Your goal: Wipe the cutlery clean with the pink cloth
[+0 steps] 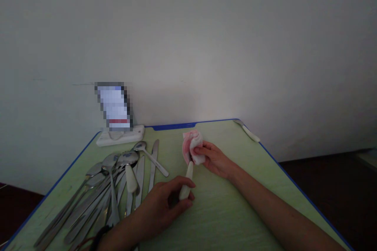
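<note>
My left hand is closed around the white handle of a piece of cutlery. The cutlery's other end disappears into a folded pink and white cloth, so its kind is hidden. Thumb and fingers of my right hand pinch that cloth around the covered end, above the table. Left of my left hand lies a heap of metal cutlery, mostly spoons and knives. A small spoon and a table knife rest at the heap's right side.
The green table has a blue rim. A phone with a blurred screen leans on a white stand at the back left. Another white-handled utensil lies along the far right edge. Behind stands a plain wall.
</note>
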The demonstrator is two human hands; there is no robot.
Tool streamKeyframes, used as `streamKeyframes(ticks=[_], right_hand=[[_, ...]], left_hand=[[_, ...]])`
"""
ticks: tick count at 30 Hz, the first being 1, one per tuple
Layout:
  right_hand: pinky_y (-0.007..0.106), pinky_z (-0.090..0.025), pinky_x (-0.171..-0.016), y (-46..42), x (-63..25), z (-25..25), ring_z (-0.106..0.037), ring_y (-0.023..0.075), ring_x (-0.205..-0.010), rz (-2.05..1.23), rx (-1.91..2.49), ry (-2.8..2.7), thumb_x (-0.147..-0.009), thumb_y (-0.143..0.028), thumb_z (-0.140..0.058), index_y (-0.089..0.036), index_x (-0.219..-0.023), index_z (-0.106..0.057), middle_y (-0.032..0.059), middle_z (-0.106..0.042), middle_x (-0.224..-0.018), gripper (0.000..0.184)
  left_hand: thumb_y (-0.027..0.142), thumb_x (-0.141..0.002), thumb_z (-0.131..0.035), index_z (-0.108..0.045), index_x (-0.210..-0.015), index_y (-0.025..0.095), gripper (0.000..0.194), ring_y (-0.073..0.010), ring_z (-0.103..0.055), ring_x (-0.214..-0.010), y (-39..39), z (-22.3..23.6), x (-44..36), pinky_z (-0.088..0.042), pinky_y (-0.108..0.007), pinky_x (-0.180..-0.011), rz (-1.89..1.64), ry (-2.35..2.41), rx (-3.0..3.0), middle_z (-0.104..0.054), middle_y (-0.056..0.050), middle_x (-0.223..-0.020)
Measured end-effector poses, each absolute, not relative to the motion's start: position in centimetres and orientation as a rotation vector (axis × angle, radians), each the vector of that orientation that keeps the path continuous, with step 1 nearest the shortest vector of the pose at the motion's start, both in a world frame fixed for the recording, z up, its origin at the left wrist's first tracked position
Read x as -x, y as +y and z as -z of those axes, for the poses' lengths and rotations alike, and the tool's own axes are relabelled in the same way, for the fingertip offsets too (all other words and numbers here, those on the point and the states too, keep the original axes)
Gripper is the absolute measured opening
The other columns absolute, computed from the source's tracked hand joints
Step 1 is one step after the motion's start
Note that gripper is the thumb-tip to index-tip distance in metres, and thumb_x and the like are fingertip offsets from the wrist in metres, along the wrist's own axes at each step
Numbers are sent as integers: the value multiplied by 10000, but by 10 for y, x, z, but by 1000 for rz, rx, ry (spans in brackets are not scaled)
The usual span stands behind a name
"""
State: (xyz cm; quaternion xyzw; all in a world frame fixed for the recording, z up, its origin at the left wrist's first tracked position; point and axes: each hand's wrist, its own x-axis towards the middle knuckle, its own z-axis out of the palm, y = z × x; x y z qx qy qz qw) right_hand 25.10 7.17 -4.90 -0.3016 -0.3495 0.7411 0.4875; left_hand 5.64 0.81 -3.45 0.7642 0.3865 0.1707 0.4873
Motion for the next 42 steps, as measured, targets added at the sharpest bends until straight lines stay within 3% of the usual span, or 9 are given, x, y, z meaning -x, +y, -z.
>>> streamKeyframes(ticks=[42], right_hand=[[246,-407,-617,71,-251,48,-522,96,-607,-1816,721,-863,-619,-219,-756,-138,-763,-646,-16,-610,-670,198]], left_hand=[[282,-834,-546,-563,-1058,204,238,-77,-449,-524,8,36,-56,-304,-173,-479,-436,934,-1870,-675,20,-779]])
